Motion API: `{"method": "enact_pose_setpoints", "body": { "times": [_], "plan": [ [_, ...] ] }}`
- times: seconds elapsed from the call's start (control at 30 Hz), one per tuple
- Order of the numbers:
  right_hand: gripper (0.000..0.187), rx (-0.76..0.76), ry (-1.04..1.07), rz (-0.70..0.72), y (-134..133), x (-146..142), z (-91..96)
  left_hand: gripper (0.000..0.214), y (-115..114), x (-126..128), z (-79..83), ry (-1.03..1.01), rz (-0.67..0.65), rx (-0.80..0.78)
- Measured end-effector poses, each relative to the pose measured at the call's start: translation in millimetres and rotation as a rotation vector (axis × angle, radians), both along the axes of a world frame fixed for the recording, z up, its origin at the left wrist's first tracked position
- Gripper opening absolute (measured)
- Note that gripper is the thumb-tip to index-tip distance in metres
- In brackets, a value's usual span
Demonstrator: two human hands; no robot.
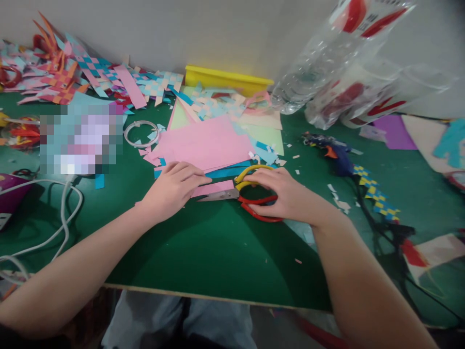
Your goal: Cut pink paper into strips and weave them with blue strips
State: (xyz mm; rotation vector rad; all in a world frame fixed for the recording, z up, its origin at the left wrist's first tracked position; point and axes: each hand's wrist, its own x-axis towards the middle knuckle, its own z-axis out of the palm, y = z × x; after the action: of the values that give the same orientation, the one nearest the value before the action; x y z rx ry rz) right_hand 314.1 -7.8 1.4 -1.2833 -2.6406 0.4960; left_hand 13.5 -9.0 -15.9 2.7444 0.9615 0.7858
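My right hand point(283, 194) is closed around scissors point(258, 196) with one yellow and one red handle. The blades point left and lie along the lower edge of a narrow pink paper strip point(218, 187). My left hand point(178, 186) holds that strip near its left end, fingers together; its thumb is mostly hidden. Just beyond both hands lies a larger stack of pink paper point(207, 143), with blue strips point(228, 170) showing beneath its near edge.
A roll of tape point(141, 134) and a pixelated patch with a white cable point(65, 218) are at left. Woven paper scraps point(105, 72) pile along the wall. A transparent bottle point(308, 63), cups point(378, 87) and a black-corded tool point(363, 208) stand or lie right. Paper bits litter the green table point(203, 252).
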Motion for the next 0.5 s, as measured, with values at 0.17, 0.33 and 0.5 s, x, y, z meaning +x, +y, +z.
{"method": "enact_pose_setpoints", "body": {
  "times": [0.17,0.33,0.5],
  "plan": [
    [0.042,0.011,-0.01,-0.018,-1,10,3.4,0.036,2,-4,-1.6,0.18,-0.038,-0.046],
    [0.044,0.021,-0.013,-0.026,0,13,2.4,0.06,4,-5,-5.7,0.269,-0.067,-0.082],
    [0.048,0.015,-0.03,-0.016,2,14,-1.7,0.068,5,-6,-7.9,0.286,-0.068,-0.103]
  ]
}}
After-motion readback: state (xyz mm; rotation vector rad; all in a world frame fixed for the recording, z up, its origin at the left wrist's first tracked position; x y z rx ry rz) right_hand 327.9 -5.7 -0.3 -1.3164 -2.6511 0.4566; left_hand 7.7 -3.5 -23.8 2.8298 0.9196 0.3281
